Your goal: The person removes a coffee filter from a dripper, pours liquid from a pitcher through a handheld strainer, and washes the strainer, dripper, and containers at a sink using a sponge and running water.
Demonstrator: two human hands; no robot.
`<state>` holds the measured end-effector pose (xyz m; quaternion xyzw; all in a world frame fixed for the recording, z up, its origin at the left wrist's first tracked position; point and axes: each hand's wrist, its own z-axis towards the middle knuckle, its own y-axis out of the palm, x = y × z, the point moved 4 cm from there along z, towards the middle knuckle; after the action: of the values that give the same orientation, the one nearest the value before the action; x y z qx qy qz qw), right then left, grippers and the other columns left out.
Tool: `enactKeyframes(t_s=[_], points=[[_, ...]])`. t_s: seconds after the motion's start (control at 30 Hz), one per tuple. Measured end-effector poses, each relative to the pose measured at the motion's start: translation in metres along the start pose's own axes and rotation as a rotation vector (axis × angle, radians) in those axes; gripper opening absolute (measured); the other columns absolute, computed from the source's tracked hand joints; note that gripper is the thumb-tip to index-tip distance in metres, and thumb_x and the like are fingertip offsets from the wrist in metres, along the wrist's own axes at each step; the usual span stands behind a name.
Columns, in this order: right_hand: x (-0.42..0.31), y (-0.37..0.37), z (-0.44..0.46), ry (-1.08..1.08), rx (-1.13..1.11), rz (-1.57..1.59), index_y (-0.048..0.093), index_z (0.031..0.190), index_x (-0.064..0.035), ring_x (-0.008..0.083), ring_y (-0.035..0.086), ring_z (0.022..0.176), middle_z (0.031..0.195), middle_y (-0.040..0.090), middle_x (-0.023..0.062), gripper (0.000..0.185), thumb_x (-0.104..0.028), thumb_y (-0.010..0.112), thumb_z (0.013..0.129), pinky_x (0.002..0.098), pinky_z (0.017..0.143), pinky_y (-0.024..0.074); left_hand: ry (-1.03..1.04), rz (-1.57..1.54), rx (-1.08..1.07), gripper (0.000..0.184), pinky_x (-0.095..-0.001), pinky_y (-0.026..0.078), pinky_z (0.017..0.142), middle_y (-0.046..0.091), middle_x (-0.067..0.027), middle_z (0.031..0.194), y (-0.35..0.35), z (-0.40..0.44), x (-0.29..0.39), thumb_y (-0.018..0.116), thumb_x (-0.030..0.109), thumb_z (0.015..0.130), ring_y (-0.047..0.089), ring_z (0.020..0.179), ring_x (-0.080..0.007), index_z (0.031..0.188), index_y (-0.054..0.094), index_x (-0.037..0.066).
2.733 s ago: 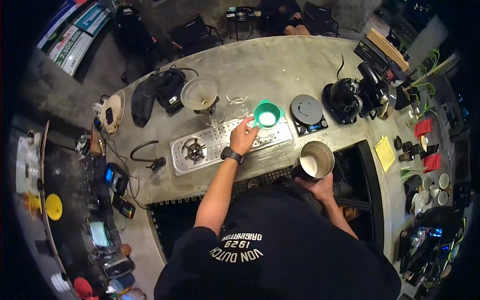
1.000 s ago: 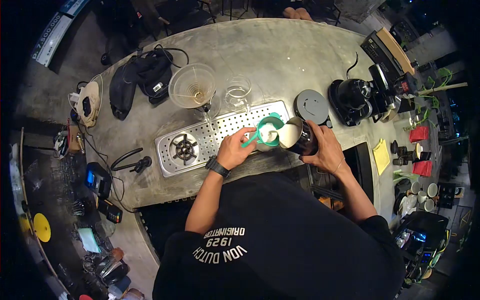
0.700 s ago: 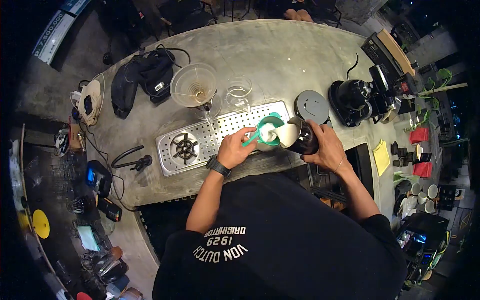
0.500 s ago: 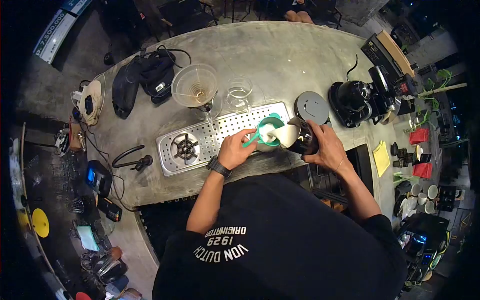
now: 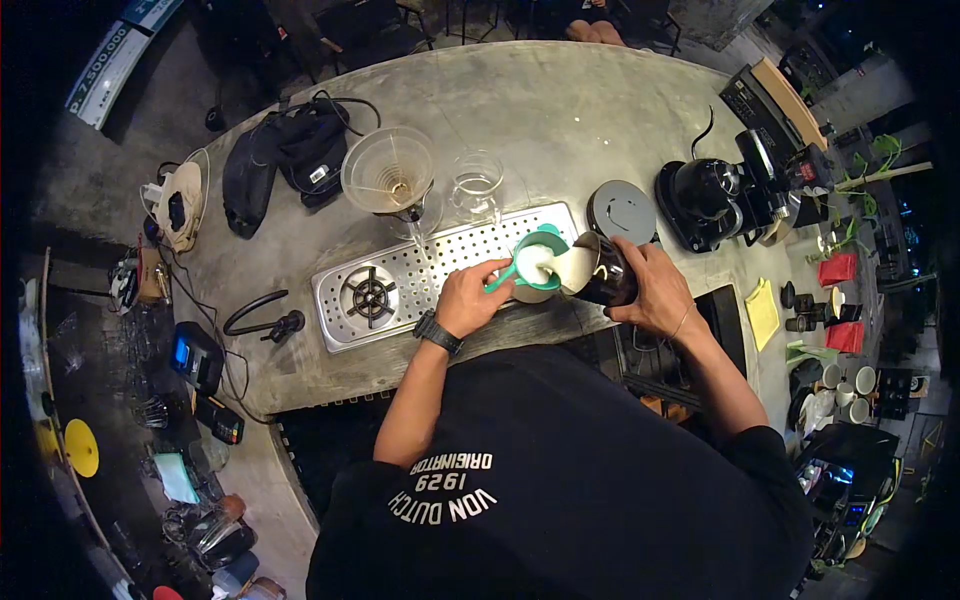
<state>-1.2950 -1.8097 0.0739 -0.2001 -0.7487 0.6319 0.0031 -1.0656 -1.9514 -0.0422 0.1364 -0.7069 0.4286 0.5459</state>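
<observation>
My left hand (image 5: 470, 300) is closed on the handle of a teal cup (image 5: 522, 272), held over the right end of a perforated metal drip tray (image 5: 440, 256). White contents show inside the cup. My right hand (image 5: 658, 290) grips a dark, glossy container (image 5: 608, 282) that tilts toward the cup. Its mouth is at the cup's rim, and white stuff (image 5: 571, 268) passes from one into the other. Whether this is liquid or powder I cannot tell. Just behind the dark container lies a round grey disc (image 5: 622, 211).
A cone dripper (image 5: 388, 170) and a clear glass server (image 5: 479, 185) stand behind the tray. A black bag (image 5: 290, 160) lies at the back left, a curved black tap (image 5: 285, 325) at left. Black coffee equipment (image 5: 705, 200) and a yellow cloth (image 5: 762, 316) are at right.
The dark container's mouth has turned slightly and less white shows in it. More white shows in the teal cup. My left hand has stayed almost in place.
</observation>
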Motion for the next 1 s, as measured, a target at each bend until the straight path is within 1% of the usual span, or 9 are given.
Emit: enactKeyframes(t_s=[0.07,0.2,0.57,0.73,0.9,1.0], points=[[0.0007,0.0,0.0003,0.004,-0.005,-0.007,0.042,0.14,-0.0132,0.0331,0.056,0.092,0.106,0.055,0.0153,0.093,-0.022,0.081,0.056,0.0396,0.08,0.0478,0.005,-0.002,0.005,0.04,-0.0351,0.048,0.058,0.069,-0.0103,0.078,0.0001,0.0001,0.0004,0.068,0.03,0.076,0.061,0.061,-0.0263,0.11,0.071,0.008],[0.0023,0.0006,0.0016,-0.073,0.066,-0.025,0.043,0.14,-0.0148,0.035,0.057,0.084,0.1,0.056,0.0167,0.092,-0.025,0.083,0.058,0.0419,0.076,0.049,0.006,0.005,0.003,0.04,-0.0348,0.047,0.057,0.069,-0.0099,0.077,-0.0001,0.0006,0.0009,0.068,0.03,0.076,0.06,0.059,-0.0258,0.109,0.071,0.008],[-0.0031,-0.0068,0.0057,-0.057,0.023,-0.051,0.042,0.142,-0.0165,0.0345,0.057,0.086,0.1,0.057,0.0165,0.093,-0.025,0.082,0.058,0.0413,0.076,0.0488,0.023,0.01,0.009,0.04,-0.035,0.046,0.056,0.069,-0.0086,0.076,-0.0002,0.0006,0.0012,0.068,0.029,0.076,0.059,0.058,-0.0256,0.109,0.071,0.007],[0.0002,-0.0047,0.0066,-0.093,0.037,-0.053,0.04,0.143,-0.0176,0.0344,0.057,0.086,0.099,0.057,0.0164,0.095,-0.024,0.082,0.058,0.0408,0.078,0.0485,0.018,0.001,0.023,0.037,-0.0346,0.046,0.056,0.068,-0.0081,0.073,0.0004,0.0007,0.0001,0.067,0.028,0.076,0.059,0.057,-0.0253,0.105,0.072,0.005],[-0.0014,-0.0057,0.0085,-0.11,0.034,-0.083,0.038,0.144,-0.0156,0.0344,0.057,0.088,0.101,0.058,0.0159,0.098,-0.023,0.083,0.057,0.0405,0.079,0.0483,-0.01,-0.001,0.009,0.033,-0.0341,0.045,0.055,0.067,-0.0075,0.07,0.0019,0.0022,-0.0051,0.066,0.026,0.077,0.058,0.057,-0.0249,0.1,0.073,0.004],[-0.0023,-0.0067,0.0093,-0.131,0.043,-0.107,0.039,0.143,-0.0131,0.0342,0.057,0.09,0.103,0.059,0.0155,0.098,-0.023,0.084,0.057,0.0408,0.08,0.0483,0.023,-0.001,0.041,0.03,-0.0339,0.045,0.054,0.067,-0.0072,0.068,0.0018,0.0017,-0.003,0.066,0.025,0.077,0.058,0.055,-0.0246,0.097,0.073,0.004]])
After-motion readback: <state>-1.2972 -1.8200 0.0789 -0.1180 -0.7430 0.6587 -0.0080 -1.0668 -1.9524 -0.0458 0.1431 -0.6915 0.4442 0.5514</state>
